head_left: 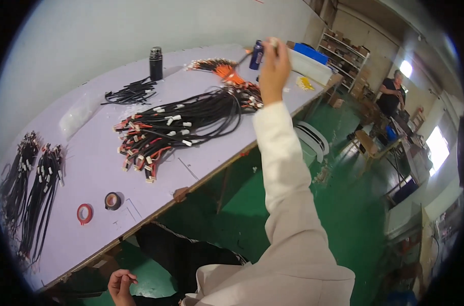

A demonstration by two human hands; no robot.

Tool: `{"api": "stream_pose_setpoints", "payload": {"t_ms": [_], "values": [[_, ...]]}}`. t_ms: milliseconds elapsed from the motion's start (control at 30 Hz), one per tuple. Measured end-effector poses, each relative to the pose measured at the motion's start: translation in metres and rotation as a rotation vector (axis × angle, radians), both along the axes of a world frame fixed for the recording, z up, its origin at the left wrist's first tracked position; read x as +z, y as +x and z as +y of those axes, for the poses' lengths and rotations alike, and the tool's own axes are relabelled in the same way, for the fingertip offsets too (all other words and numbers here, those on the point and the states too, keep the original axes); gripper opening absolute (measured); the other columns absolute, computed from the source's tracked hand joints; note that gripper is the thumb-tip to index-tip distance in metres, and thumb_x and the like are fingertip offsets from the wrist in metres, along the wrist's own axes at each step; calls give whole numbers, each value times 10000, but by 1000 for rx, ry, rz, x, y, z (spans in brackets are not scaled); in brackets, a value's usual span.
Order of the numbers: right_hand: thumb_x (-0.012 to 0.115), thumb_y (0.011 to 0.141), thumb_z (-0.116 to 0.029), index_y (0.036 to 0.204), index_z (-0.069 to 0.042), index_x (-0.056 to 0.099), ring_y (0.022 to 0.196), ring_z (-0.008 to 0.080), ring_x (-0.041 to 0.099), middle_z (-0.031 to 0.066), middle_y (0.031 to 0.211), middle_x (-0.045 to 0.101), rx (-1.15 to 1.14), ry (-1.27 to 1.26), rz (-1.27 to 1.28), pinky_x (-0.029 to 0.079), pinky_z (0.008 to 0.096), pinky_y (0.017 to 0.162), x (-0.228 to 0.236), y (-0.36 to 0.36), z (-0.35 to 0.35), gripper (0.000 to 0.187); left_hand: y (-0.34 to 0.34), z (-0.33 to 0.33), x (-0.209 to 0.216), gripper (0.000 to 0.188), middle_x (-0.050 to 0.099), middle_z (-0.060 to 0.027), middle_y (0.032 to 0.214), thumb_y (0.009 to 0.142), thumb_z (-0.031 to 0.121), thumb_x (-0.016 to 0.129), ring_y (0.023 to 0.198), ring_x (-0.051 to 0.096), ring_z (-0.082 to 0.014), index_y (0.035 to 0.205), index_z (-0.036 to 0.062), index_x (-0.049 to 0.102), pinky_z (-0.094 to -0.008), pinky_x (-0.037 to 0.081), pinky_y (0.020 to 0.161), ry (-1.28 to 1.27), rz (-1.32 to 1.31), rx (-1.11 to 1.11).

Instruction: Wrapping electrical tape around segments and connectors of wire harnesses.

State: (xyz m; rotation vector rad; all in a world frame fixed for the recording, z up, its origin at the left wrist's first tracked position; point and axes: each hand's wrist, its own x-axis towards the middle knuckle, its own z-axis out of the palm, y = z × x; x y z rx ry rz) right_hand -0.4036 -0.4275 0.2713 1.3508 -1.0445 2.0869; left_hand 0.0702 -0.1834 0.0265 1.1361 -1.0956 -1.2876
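Observation:
My right hand [274, 74] is raised over the far right of the table, its fingers pinched together around something small and whitish that I cannot make out. Beside it stands a dark blue bottle [256, 56]. Just below and left of that hand lies a big bundle of black cables [201, 115] with red wires and white connectors. A bunch of orange wires [229, 74] rests behind the bundle. My left hand [121, 286] hangs low, off the table's front edge, with its fingers loosely curled and nothing visible in them.
On the table [89, 168] are a red tape roll [84, 213], a black tape roll [112, 201], more black cables [40, 188], black tubing pieces [130, 94], a plastic bag [79, 117] and a black flask [156, 64]. A white chair [312, 140] stands beyond the edge; another person [393, 94] is farther off.

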Motion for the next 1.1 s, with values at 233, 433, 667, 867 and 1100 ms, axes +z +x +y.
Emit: {"api": "stream_pose_setpoints", "payload": {"t_ms": [233,433,667,867,1100], "values": [[504,936,-120,1052,17,538,797,121,575,66,859,597,0,-427,114,447,256,775,27,15,66,182,-9,-3,13,172,630,-25,893,920,171,566,761,564,-101,1032,57,628,-240,449,687,-62,-56,-102],[521,926,-141,1002,2,562,750,102,565,48,824,602,232,-284,215,440,238,711,65,17,59,166,-17,-8,21,166,636,-24,898,925,169,556,752,565,-94,1034,65,625,-232,447,678,-119,-47,-158],[502,898,-86,962,-11,573,742,185,590,84,874,611,205,-475,446,463,331,684,67,52,97,121,-23,-11,28,199,633,-36,908,932,171,543,769,569,-103,1077,48,602,-225,442,661,-180,-93,-183],[518,822,-298,841,-71,573,726,278,582,79,786,592,1207,306,1076,434,415,679,-7,192,110,235,-52,-18,69,311,548,-88,1160,984,210,413,889,543,-157,1239,40,468,-292,448,713,-568,-101,123],[576,778,-184,751,-125,584,956,232,464,62,921,515,1189,-58,843,278,448,905,-115,281,184,64,-56,11,54,303,554,-88,1093,985,236,410,843,539,-169,1207,45,487,-296,446,708,-645,-312,178]]}}
